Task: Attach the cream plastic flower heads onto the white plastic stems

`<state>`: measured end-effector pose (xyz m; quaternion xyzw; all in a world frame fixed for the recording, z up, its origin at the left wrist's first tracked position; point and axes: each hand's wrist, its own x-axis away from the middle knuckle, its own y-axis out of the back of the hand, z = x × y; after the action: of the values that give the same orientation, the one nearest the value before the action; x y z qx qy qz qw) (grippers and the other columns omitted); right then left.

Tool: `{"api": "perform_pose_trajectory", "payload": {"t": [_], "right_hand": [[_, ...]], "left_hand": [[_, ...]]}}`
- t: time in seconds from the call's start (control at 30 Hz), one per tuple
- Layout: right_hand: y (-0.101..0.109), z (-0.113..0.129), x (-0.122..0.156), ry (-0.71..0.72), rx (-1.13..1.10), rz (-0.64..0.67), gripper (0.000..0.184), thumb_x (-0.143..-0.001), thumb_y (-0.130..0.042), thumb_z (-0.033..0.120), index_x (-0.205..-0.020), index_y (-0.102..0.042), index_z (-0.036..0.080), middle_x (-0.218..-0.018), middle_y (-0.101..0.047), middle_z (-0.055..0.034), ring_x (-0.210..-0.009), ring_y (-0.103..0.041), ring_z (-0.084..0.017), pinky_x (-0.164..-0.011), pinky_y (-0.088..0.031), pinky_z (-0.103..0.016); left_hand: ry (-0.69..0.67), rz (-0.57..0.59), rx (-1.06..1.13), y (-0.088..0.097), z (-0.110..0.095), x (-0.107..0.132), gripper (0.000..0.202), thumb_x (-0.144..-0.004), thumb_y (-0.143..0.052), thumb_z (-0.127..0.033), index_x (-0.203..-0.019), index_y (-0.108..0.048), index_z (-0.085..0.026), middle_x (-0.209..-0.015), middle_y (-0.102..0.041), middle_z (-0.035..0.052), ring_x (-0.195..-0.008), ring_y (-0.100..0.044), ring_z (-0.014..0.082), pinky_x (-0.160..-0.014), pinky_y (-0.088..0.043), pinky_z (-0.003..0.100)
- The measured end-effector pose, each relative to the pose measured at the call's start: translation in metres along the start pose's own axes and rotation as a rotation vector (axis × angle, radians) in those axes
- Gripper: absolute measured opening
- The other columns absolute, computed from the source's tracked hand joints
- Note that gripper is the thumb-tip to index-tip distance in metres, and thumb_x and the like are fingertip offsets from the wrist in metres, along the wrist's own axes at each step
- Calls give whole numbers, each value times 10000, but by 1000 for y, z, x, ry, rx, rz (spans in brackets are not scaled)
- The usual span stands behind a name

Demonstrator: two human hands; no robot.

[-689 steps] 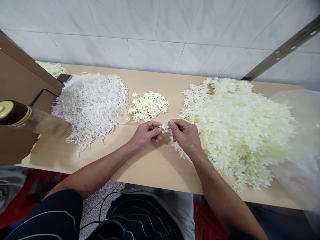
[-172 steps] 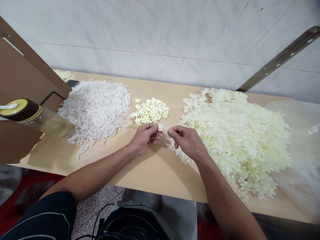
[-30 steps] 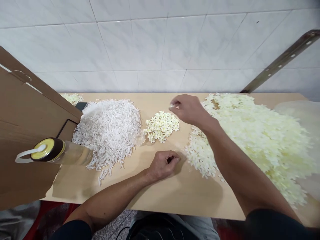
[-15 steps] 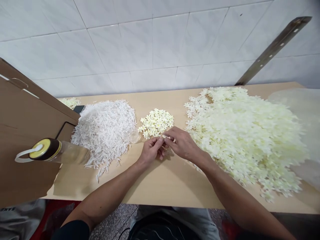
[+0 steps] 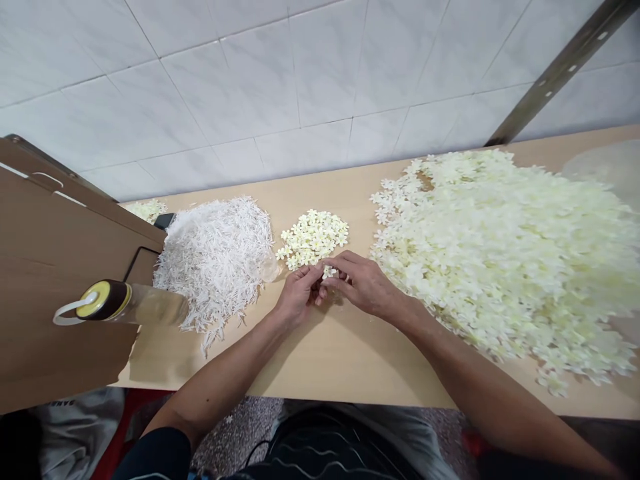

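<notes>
My left hand (image 5: 299,298) and my right hand (image 5: 364,285) meet over the wooden table (image 5: 330,347), fingers pinched together on one small cream flower (image 5: 329,271). Just beyond them lies a small pile of flowers with yellow centres (image 5: 314,237). A heap of thin white stems (image 5: 217,253) lies to the left. A big heap of cream flower petals (image 5: 505,247) spreads to the right, close to my right wrist.
A brown cardboard box (image 5: 55,280) stands at the left with a clear bottle (image 5: 125,305), yellow-lidded, lying by it. A clear plastic bag (image 5: 610,173) sits at the far right. A tiled wall (image 5: 280,73) and a metal bar (image 5: 560,67) close the back.
A second ago my right hand reached out over the small flower pile; it has come back to my left hand, and both now pinch one flower. The camera tilted slightly.
</notes>
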<state>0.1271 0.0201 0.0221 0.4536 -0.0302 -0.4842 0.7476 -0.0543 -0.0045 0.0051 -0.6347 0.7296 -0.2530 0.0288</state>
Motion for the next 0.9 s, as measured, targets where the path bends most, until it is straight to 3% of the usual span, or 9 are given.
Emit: {"api": "perform_pose_trajectory", "payload": {"t": [0.17, 0.33, 0.47, 0.6, 0.67, 0.8, 0.9], "right_hand": [[13, 4, 0, 31, -12, -30, 274, -989, -592, 298, -1223, -686, 191, -1052, -713, -97, -852, -682, -193, -806, -550, -335], [28, 9, 2, 66, 48, -43, 249, -1003, -577, 301, -1202, -679, 194, -1068, -731, -96, -973, -687, -219, -841, -542, -349], [30, 13, 3, 59, 112, -121, 196, -1017, -533, 239, -1099, -700, 177, -934, -749, -82, -867, -689, -194, -775, -525, -308], [31, 19, 3, 37, 112, -234, 241, -1038, -498, 273, -954, -702, 175, -778, -724, -53, -693, -654, -148, -682, -497, -259], [35, 23, 1, -17, 98, -282, 280, -1042, -498, 321, -898, -687, 172, -734, -706, -42, -625, -638, -132, -632, -485, -245], [55, 39, -7, -147, 3, -300, 331, -1037, -508, 403, -847, -661, 179, -648, -659, 3, -544, -637, -101, -542, -466, -202], [75, 56, -17, -156, -52, -324, 350, -1040, -489, 437, -881, -671, 183, -672, -672, 8, -522, -637, -91, -516, -482, -191]], "left_hand": [[18, -42, 52, -10, -1, 1, 456, -746, -812, -540, -761, -582, -146, -594, -560, -18, -460, -478, 67, -397, -291, 185], [-13, -50, 58, -24, -3, 1, 445, -749, -816, -520, -751, -584, -140, -611, -534, -30, -444, -395, 35, -368, -217, 168], [-73, -40, 56, -33, -10, -2, 419, -753, -824, -484, -743, -597, -132, -605, -539, -24, -445, -369, 26, -372, -220, 157], [-114, 0, -23, -40, -24, -3, 429, -779, -791, -517, -731, -618, -128, -549, -531, -17, -418, -397, 43, -373, -281, 172], [-174, -9, -86, -45, -34, -3, 422, -782, -786, -521, -763, -638, -126, -554, -549, -10, -427, -446, 59, -390, -347, 184], [-421, -19, -163, -60, -55, 3, 443, -797, -781, -482, -1077, -692, -150, -674, -637, 11, -556, -602, 127, -485, -505, 242], [-542, 46, -207, -72, -70, 11, 398, -877, -701, -472, -1104, -718, -147, -710, -649, 32, -587, -620, 141, -506, -538, 272]]}}
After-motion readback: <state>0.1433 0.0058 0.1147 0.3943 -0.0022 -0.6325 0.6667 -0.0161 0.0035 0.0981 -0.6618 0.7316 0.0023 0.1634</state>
